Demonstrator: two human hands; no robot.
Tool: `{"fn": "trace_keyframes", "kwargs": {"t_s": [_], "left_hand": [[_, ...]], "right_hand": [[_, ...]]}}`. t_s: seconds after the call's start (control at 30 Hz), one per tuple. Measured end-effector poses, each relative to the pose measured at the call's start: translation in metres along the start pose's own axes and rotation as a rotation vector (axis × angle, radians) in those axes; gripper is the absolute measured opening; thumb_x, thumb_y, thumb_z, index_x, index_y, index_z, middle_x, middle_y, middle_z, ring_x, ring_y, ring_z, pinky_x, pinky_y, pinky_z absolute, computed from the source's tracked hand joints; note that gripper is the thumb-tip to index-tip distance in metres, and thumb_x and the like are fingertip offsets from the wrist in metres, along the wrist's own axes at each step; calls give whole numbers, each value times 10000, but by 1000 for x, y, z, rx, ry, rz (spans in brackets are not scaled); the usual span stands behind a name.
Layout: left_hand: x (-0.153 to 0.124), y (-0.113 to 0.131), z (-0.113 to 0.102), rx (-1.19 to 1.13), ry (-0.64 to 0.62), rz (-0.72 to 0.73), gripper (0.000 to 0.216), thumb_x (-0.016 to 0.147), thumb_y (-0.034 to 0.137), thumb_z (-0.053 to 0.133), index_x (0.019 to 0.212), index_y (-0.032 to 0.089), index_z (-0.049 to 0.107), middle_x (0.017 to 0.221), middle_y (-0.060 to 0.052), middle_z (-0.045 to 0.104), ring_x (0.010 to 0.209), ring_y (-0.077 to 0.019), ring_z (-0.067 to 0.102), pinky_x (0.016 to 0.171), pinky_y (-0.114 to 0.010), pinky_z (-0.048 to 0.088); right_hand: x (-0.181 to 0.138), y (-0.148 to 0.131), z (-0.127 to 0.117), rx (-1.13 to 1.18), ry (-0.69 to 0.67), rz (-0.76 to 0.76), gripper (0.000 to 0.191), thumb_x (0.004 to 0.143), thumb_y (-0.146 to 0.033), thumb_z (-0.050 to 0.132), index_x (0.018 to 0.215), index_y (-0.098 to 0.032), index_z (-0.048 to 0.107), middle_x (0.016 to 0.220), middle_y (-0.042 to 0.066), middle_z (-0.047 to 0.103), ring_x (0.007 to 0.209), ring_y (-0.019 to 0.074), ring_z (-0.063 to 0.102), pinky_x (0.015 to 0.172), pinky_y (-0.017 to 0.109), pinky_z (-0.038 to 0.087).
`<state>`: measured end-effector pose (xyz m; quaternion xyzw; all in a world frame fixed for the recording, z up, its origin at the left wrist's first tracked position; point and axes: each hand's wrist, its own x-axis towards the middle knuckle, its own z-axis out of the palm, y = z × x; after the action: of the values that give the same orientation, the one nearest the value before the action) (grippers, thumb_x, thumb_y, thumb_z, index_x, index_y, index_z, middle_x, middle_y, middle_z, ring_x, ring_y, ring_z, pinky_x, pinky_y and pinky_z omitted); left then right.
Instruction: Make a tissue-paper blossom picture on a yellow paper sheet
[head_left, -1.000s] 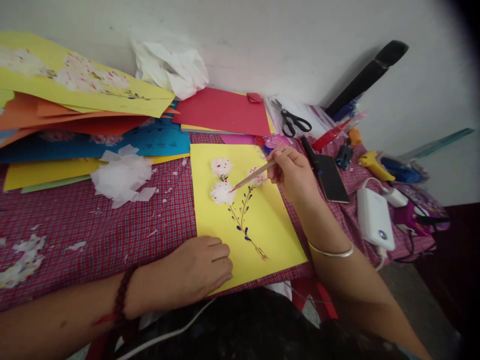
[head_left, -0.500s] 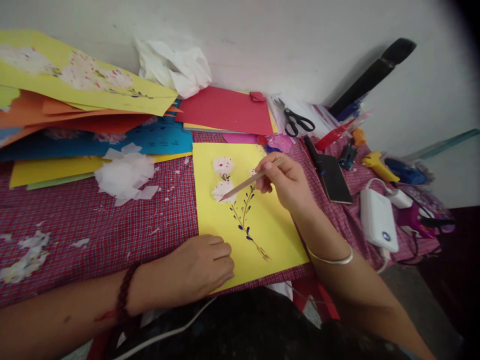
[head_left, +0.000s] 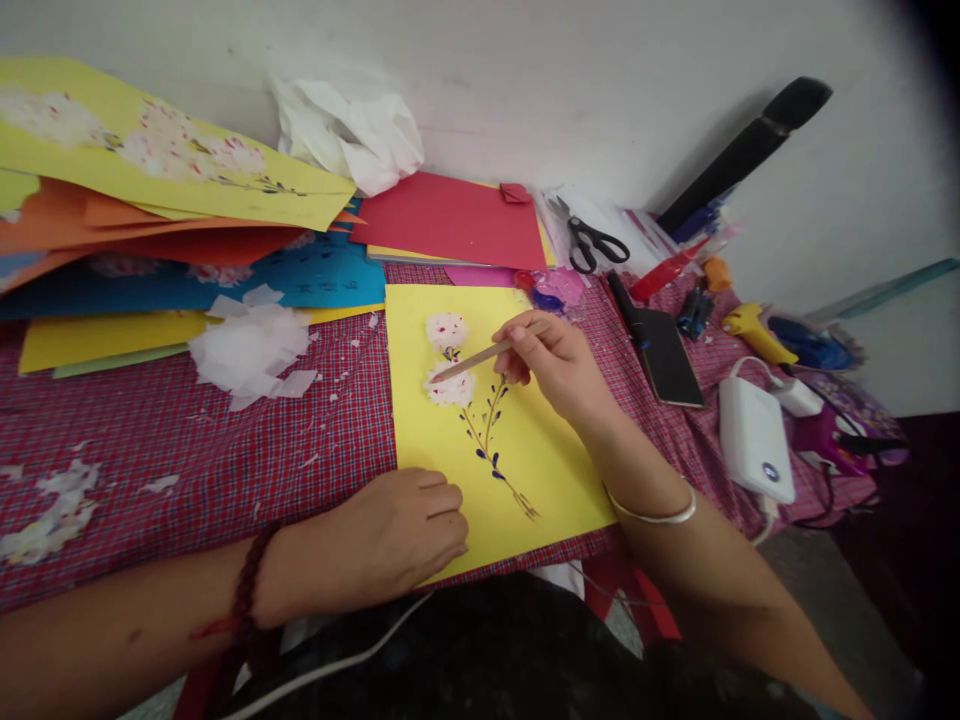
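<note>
My right hand (head_left: 551,365) pinches a thin, flat, pointed wooden stick (head_left: 471,361). The tip is over the lower left of the white paper-tuft flowers (head_left: 452,388), which is dotted with red; whether it touches cannot be told. Another tuft flower (head_left: 446,328) sits just above. Both are on a yellow sheet (head_left: 555,490) with painted brown stems and dark blue leaves (head_left: 487,458). Part of the sheet's right side is hidden by my right hand. My left hand (head_left: 397,530) rests palm down on the sheet's lower left edge, fingers curled in, nothing visible in them.
A pile of white paper pieces (head_left: 251,345) lies left of the sheet. Coloured papers (head_left: 450,220) and crumpled white tissue (head_left: 349,130) are behind. Black-handled scissors (head_left: 596,243), a dark phone-like slab (head_left: 671,358) and a white power bank (head_left: 756,440) occupy the right side.
My right hand has shifted slightly left, carrying the wooden stick; its tip moved up and left across the lower white flower. My left hand has stayed in place.
</note>
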<state>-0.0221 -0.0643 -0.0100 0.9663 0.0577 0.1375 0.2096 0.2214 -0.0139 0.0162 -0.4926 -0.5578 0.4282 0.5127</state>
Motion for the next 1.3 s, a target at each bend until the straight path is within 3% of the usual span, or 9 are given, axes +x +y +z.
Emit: {"fn": "trace_keyframes", "kwargs": {"t_s": [0.2,0.3,0.4,0.53,0.67,0.93,1.1,1.2,1.3], "left_hand": [[-1,0,2,-21,1,7,257,1025,146,449,789,179,544,757,-7,559,683,-174,461,632,-344,356],[0,0,4,-39,7,2,282,1027,121,405,782,184,529,761,-11,561,675,-174,450,618,-338,335],[1,-1,5,-30,61,11,311,1029,109,374,758,189,507,734,-7,546,655,-170,432,599,-333,310],[0,0,6,-28,46,33,309,1013,77,379,756,190,508,720,-2,543,648,-171,430,596,-332,303],[-3,0,7,-40,-6,12,280,998,68,403,775,191,521,755,-8,559,674,-178,443,609,-337,310],[-2,-1,7,-12,2,32,277,993,60,403,777,190,519,746,-6,555,668,-180,438,615,-340,309],[1,0,7,-30,34,11,283,993,65,416,754,191,501,724,0,537,654,-172,427,604,-336,294],[1,0,6,-36,45,-2,284,1005,89,420,755,189,509,729,-3,540,656,-171,430,605,-333,303],[0,1,4,-40,17,-15,262,1010,110,443,775,185,529,756,-9,560,670,-171,446,614,-333,322]], "right_hand": [[22,9,-53,-26,339,-157,341,925,-566,605,834,-238,613,572,-41,585,426,78,490,410,219,367],[32,19,-82,-114,496,-212,338,941,-574,565,857,-249,608,618,-29,602,477,96,548,462,237,422],[39,30,-96,-158,594,-231,334,918,-564,591,860,-237,628,661,-13,640,557,113,619,542,249,491],[44,42,-95,-187,584,-231,324,889,-546,626,863,-224,650,717,2,680,651,123,668,611,256,528],[46,53,-89,-238,507,-228,287,912,-513,595,939,-236,662,792,6,718,744,132,699,696,278,549],[52,69,-88,-342,338,-190,297,914,-477,591,1044,-233,701,1003,48,767,965,188,715,929,371,526],[50,56,-85,-138,402,-211,313,860,-536,659,906,-228,690,862,27,737,820,169,717,824,329,556],[46,42,-83,36,520,-195,227,869,-452,669,815,-232,656,767,-5,684,688,125,674,719,278,557],[39,29,-74,261,490,-88,151,882,-320,633,763,-226,635,639,-38,597,553,83,575,604,220,522]]}}
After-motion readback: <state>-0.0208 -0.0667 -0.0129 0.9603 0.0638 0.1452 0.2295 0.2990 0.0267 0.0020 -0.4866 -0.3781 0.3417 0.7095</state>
